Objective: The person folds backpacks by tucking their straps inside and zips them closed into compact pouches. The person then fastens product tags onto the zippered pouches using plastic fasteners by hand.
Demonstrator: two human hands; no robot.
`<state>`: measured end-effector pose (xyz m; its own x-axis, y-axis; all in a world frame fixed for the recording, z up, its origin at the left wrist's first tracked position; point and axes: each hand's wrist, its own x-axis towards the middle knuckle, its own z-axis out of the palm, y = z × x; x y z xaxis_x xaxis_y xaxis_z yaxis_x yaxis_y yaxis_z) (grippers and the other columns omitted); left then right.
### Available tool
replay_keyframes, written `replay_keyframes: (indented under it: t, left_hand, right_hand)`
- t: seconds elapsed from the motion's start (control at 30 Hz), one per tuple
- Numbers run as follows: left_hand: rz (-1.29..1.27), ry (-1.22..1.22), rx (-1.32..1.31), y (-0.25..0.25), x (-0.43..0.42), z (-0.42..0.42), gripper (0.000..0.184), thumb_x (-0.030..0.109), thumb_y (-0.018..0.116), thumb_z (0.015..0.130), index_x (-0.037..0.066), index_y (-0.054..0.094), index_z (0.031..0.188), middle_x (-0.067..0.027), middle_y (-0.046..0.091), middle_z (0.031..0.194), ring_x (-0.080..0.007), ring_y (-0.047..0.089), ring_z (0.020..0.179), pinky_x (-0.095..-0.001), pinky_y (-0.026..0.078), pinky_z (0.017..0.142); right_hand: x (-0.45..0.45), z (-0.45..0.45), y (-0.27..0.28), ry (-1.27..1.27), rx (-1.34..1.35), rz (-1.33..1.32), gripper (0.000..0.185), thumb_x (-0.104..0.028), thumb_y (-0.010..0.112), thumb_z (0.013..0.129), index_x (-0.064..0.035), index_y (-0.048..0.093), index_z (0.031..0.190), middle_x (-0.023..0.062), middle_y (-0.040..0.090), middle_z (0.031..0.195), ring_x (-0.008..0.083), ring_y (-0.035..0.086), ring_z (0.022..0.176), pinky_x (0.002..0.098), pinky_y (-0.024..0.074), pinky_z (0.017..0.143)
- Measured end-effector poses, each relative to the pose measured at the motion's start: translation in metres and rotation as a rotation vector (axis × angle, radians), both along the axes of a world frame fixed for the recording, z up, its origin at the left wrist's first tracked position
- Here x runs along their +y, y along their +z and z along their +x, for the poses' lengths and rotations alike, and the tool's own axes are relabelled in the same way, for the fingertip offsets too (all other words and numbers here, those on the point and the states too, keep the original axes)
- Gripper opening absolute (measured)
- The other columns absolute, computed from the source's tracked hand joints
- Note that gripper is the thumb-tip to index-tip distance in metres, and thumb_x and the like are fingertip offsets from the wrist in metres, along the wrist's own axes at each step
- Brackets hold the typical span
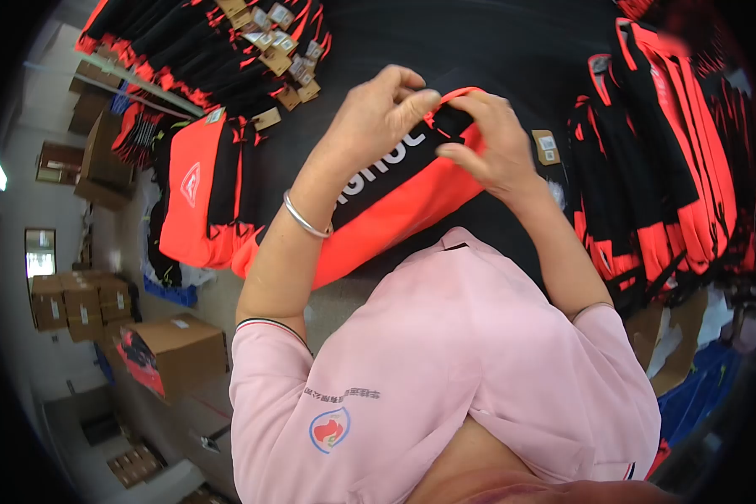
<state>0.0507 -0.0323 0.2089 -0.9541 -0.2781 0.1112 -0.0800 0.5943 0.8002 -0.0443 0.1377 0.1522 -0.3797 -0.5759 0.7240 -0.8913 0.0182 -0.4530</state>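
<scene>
A long black and bright orange-red bag (395, 214) with white lettering lies diagonally on the dark table in front of my chest. At its upper right end, my left hand (386, 113) has its fingers curled, with thumb and fingertips pinched at the red edge. Just right of it, my right hand (494, 139) grips the same end, its fingers over a red strip and its thumb below. Between the hands a small dark fold shows. A brown tag (546, 147) lies right of my right hand.
Stacked black and red bags with many tags (286, 50) are at the upper left. A red and black bag (197, 185) lies at the left, more bags (655, 160) at the right. Cartons (181, 349) stand on the floor at the left.
</scene>
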Motion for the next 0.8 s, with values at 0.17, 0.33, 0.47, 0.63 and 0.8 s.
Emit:
replay_keyframes:
  t: [0.17,0.33,0.47,0.63,0.8]
  left_hand:
    - [-0.602,-0.023,0.067,-0.019,0.013,0.025,0.079,0.037,0.077,0.066,-0.003,0.042,0.125,-0.0178,0.057,0.110,-0.0310,0.056,0.101,-0.0344,0.050,0.079]
    - [-0.757,0.052,-0.034,-0.030,0.019,0.024,0.075,0.029,0.079,0.063,-0.001,0.045,0.123,-0.0123,0.059,0.093,-0.0259,0.060,0.087,-0.0347,0.051,0.071]
    - [-0.784,0.043,0.092,-0.030,0.028,0.015,0.042,0.027,0.075,0.068,0.001,0.056,0.095,-0.0091,0.059,0.075,-0.0251,0.061,0.072,-0.0346,0.049,0.061]
    - [-0.611,-0.059,0.254,-0.015,0.024,0.016,0.034,0.024,0.071,0.074,0.004,0.048,0.060,-0.0098,0.049,0.056,-0.0254,0.049,0.049,-0.0353,0.036,0.045]
    - [-0.404,0.054,0.313,0.029,-0.007,0.061,0.032,0.013,0.071,0.075,0.001,0.045,0.062,-0.0061,0.038,0.053,-0.0157,0.034,0.047,-0.0284,0.030,0.045]
  right_hand:
    - [-0.015,-0.017,-0.021,-0.092,-0.011,0.262,0.049,-0.036,0.071,0.071,-0.0038,0.058,0.106,0.0120,0.058,0.099,0.0285,0.054,0.098,0.0400,0.0388,0.087]
    - [-0.022,-0.009,-0.025,-0.125,0.122,0.016,0.021,-0.021,0.067,0.076,-0.0027,0.064,0.084,0.0061,0.059,0.078,0.0239,0.056,0.074,0.0347,0.0426,0.071]
    - [-0.015,-0.008,0.004,-0.126,0.235,0.091,0.019,-0.017,0.061,0.079,-0.0052,0.055,0.066,0.0070,0.052,0.067,0.0250,0.052,0.065,0.0357,0.0409,0.063]
    - [0.001,-0.014,0.038,-0.109,0.073,0.219,0.024,-0.021,0.054,0.084,-0.0039,0.055,0.067,0.0082,0.050,0.064,0.0257,0.052,0.063,0.0355,0.0405,0.060]
    - [0.028,-0.068,0.036,-0.169,-0.052,0.045,0.026,-0.020,0.057,0.081,-0.0001,0.057,0.065,0.0093,0.052,0.061,0.0217,0.051,0.057,0.0321,0.0402,0.053]
